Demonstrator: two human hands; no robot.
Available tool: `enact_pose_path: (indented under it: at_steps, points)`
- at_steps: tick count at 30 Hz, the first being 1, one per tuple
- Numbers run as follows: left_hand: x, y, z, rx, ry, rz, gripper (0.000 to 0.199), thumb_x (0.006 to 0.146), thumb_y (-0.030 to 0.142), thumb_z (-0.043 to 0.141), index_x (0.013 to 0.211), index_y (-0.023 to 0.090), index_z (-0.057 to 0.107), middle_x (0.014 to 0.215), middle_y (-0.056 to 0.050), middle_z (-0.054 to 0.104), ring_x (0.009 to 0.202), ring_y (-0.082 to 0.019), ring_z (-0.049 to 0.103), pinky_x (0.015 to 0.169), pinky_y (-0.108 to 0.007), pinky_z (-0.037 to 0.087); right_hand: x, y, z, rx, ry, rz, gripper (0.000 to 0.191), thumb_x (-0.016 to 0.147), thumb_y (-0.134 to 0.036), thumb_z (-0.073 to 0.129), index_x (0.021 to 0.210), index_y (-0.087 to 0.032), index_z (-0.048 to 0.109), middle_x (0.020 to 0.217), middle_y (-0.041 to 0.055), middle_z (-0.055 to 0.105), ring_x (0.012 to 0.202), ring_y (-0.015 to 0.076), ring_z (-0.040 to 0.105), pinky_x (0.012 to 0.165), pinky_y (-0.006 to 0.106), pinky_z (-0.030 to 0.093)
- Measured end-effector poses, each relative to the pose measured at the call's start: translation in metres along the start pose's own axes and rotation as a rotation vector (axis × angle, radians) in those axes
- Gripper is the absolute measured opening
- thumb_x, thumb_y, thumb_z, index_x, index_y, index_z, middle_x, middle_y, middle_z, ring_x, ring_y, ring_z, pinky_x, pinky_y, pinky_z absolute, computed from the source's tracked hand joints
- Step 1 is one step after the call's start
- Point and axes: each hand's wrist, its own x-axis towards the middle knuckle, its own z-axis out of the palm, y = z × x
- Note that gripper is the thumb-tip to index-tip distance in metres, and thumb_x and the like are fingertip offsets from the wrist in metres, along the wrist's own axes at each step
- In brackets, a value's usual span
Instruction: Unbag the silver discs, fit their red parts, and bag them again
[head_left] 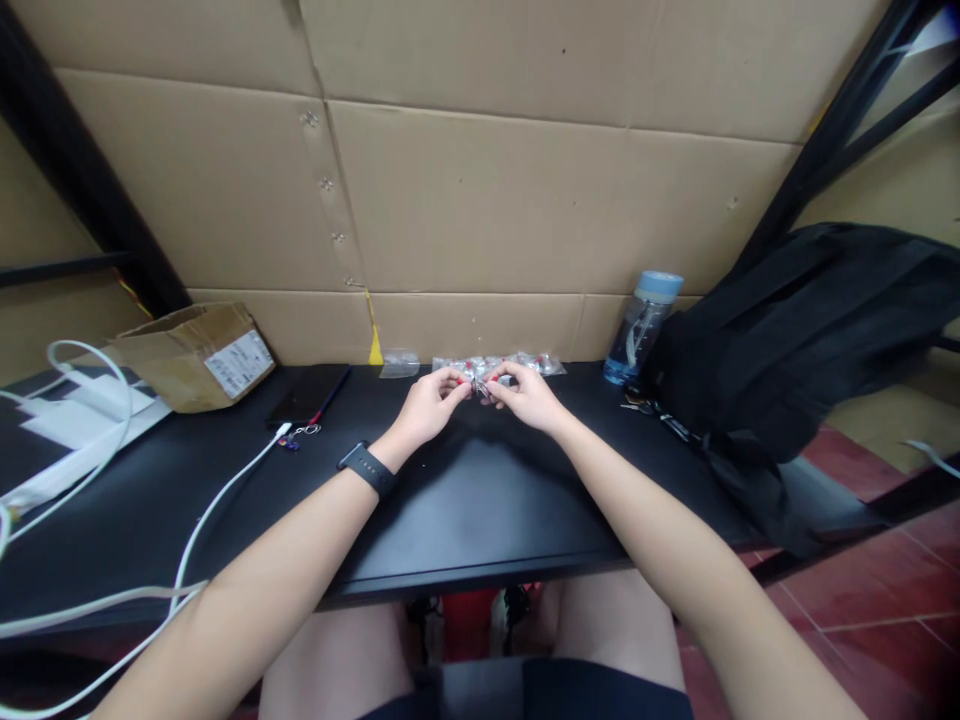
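Note:
My left hand (433,402) and my right hand (528,393) meet above the back of the black table. Between their fingertips is a small clear plastic packet (481,387) with red bits on or in it, pinched from both sides. What the packet contains is too small to make out. Just behind the hands, a row of similar clear packets (534,362) with silvery and red parts lies along the wall, partly hidden by my fingers. To their left is a flat clear plastic bag (400,364).
The black table (480,520) backs onto a cardboard wall (480,200). On the left are an open cardboard box (187,355), a dark phone-like slab (307,393) and white cables (225,490). A water bottle (639,330) and a black backpack (795,340) stand right.

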Motion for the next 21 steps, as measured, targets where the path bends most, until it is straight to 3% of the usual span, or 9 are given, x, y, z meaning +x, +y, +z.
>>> enact_pose_path:
  at_steps: [5, 11, 14, 18, 21]
  points:
    - [0.0, -0.004, 0.002, -0.086, -0.009, -0.025, 0.027, 0.086, 0.043, 0.069, 0.092, 0.016, 0.068, 0.093, -0.008, 0.075, 0.086, -0.022, 0.073, 0.085, -0.035, 0.057, -0.001, 0.002, 0.008, 0.162, -0.044, 0.021, 0.022, 0.091, -0.039, 0.067, 0.096, -0.02, 0.057, 0.102, 0.0056, 0.071, 0.079, 0.018, 0.077, 0.062, 0.024, 0.06]
    - [-0.001, -0.003, 0.001, -0.049, -0.015, -0.051, 0.031, 0.085, 0.045, 0.07, 0.091, 0.015, 0.07, 0.095, -0.01, 0.076, 0.089, -0.025, 0.073, 0.089, -0.039, 0.056, -0.003, -0.004, 0.007, 0.221, -0.101, 0.097, 0.037, 0.093, -0.036, 0.066, 0.127, -0.022, 0.062, 0.112, 0.0083, 0.072, 0.078, 0.0162, 0.077, 0.067, 0.024, 0.063]
    - [-0.001, -0.004, 0.002, -0.044, -0.024, -0.062, 0.031, 0.085, 0.046, 0.07, 0.091, 0.015, 0.07, 0.094, -0.01, 0.076, 0.09, -0.025, 0.073, 0.091, -0.04, 0.055, -0.005, -0.009, 0.004, 0.199, -0.101, 0.087, 0.039, 0.09, -0.037, 0.07, 0.125, -0.019, 0.068, 0.109, 0.0091, 0.074, 0.082, 0.0181, 0.077, 0.072, 0.028, 0.065]
    - [0.0, -0.007, 0.003, -0.058, -0.012, -0.062, 0.03, 0.082, 0.044, 0.071, 0.089, 0.015, 0.07, 0.093, -0.01, 0.076, 0.089, -0.025, 0.073, 0.09, -0.04, 0.056, -0.006, -0.009, 0.003, 0.133, -0.079, 0.02, 0.044, 0.08, -0.036, 0.081, 0.12, -0.02, 0.072, 0.121, 0.0087, 0.072, 0.081, 0.0178, 0.075, 0.072, 0.031, 0.067]
    - [-0.001, -0.007, 0.003, -0.065, -0.031, -0.067, 0.03, 0.082, 0.044, 0.071, 0.089, 0.015, 0.07, 0.094, -0.01, 0.076, 0.09, -0.025, 0.073, 0.092, -0.041, 0.056, -0.005, -0.005, 0.004, 0.166, -0.072, 0.051, 0.043, 0.083, -0.037, 0.078, 0.122, -0.02, 0.071, 0.115, 0.0085, 0.074, 0.08, 0.0175, 0.075, 0.074, 0.033, 0.067]
